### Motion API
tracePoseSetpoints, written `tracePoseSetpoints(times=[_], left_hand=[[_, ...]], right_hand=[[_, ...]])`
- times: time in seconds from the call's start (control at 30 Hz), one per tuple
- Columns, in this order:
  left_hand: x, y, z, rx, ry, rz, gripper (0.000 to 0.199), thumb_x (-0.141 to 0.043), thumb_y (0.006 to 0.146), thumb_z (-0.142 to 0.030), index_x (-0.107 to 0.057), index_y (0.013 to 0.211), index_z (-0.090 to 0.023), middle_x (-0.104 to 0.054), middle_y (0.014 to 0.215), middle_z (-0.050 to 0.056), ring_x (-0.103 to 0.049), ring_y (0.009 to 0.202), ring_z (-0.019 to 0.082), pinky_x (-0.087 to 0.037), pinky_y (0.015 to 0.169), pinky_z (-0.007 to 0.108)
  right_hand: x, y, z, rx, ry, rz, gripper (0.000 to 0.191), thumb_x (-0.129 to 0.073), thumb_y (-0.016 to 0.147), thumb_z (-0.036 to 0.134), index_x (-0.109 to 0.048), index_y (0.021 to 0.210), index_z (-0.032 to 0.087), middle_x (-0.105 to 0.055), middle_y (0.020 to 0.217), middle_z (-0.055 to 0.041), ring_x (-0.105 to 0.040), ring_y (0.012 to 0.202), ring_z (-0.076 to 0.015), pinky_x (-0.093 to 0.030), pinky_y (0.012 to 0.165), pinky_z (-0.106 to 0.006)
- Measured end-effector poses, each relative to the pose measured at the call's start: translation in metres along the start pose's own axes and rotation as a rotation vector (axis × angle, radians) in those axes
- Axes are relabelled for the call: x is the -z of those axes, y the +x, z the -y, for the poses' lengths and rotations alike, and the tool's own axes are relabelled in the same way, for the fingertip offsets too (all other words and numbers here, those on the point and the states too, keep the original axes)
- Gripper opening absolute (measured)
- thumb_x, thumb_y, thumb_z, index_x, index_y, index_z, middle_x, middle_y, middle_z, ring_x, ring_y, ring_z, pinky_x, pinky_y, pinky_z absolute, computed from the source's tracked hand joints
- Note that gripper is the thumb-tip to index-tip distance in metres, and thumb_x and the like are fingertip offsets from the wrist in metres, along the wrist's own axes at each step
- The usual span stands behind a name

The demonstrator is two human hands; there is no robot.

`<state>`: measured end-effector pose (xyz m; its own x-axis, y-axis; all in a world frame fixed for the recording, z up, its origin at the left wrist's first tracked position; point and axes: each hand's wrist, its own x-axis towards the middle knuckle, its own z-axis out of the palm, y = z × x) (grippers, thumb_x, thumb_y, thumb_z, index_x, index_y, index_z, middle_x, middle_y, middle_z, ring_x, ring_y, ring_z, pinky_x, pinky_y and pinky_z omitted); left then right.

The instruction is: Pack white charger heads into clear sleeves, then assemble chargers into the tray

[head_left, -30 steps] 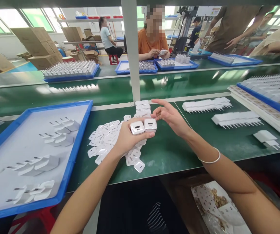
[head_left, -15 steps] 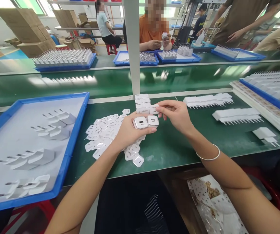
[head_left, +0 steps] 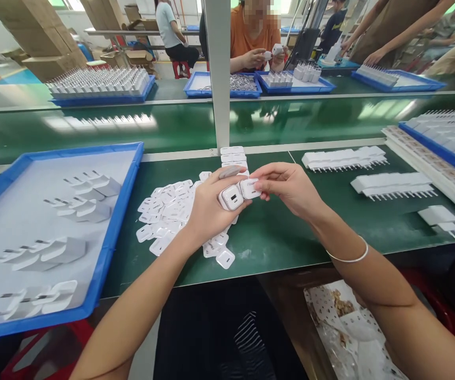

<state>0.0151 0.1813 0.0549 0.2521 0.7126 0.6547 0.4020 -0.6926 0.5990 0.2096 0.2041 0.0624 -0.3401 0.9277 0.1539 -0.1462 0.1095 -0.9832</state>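
My left hand (head_left: 205, 208) is closed around two white plug chargers held side by side; the left charger (head_left: 232, 197) shows its end face with a dark port slot. Against the end of the other charger lies a thin white cover plate (head_left: 250, 188) with small print, pinched at its right edge by my right hand (head_left: 286, 187). Whether the plate is seated flat, I cannot tell. Left of and partly behind my left hand spreads a pile of loose white cover plates (head_left: 167, 208). A short row of plates (head_left: 233, 154) lies just beyond my hands.
At left stands a blue-rimmed tray (head_left: 110, 232) with several plug chargers. Rows of chargers (head_left: 344, 158) lie on the green bench at right, near another loaded blue tray (head_left: 441, 145). A white post (head_left: 220, 79) rises behind my hands. A co-worker (head_left: 247, 39) sits opposite.
My right hand has brought the cover plate down from behind the chargers onto the end of the right one. The view has shifted slightly.
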Motion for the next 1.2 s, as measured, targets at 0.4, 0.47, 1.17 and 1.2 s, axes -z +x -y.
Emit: tracePoseSetpoints(times=[0.4,0.47,1.17,1.2], left_hand=[[-0.0019,-0.0014,0.0015,-0.038,0.03,-0.004,0.032,-0.079,0.076,-0.029,-0.072,0.107,-0.022,-0.07,0.118,0.009,-0.064,0.113,0.024,-0.051,0.1,0.04],[-0.0019,-0.0016,0.0016,-0.049,0.029,-0.003,0.032,-0.078,0.077,-0.029,-0.072,0.107,-0.022,-0.07,0.117,0.009,-0.064,0.113,0.023,-0.051,0.1,0.039],[-0.0023,0.0006,0.0001,0.002,-0.026,0.0,0.032,-0.08,0.075,-0.033,-0.074,0.105,-0.023,-0.07,0.117,0.007,-0.065,0.111,0.024,-0.052,0.097,0.04],[-0.002,0.0007,-0.0002,0.006,-0.03,0.001,0.032,-0.08,0.075,-0.033,-0.074,0.105,-0.023,-0.071,0.117,0.007,-0.065,0.111,0.024,-0.052,0.097,0.04]], right_hand=[[0.0001,-0.0004,-0.0012,-0.009,-0.004,0.01,0.022,-0.085,0.069,0.03,-0.077,0.086,0.019,-0.07,0.072,-0.0011,-0.059,0.059,-0.0106,-0.05,0.055,-0.025],[0.0003,-0.0005,-0.0007,-0.012,0.006,0.01,0.021,-0.085,0.069,0.029,-0.077,0.085,0.019,-0.07,0.072,-0.001,-0.059,0.059,-0.0101,-0.05,0.055,-0.024],[-0.0042,-0.0054,0.005,0.027,-0.051,0.014,0.024,-0.085,0.07,0.034,-0.074,0.086,0.019,-0.069,0.075,-0.0006,-0.058,0.06,-0.01,-0.052,0.054,-0.024],[-0.0044,-0.0057,0.0057,0.042,-0.058,0.01,0.024,-0.085,0.07,0.034,-0.074,0.085,0.019,-0.069,0.075,-0.0006,-0.058,0.061,-0.0104,-0.052,0.054,-0.025]])
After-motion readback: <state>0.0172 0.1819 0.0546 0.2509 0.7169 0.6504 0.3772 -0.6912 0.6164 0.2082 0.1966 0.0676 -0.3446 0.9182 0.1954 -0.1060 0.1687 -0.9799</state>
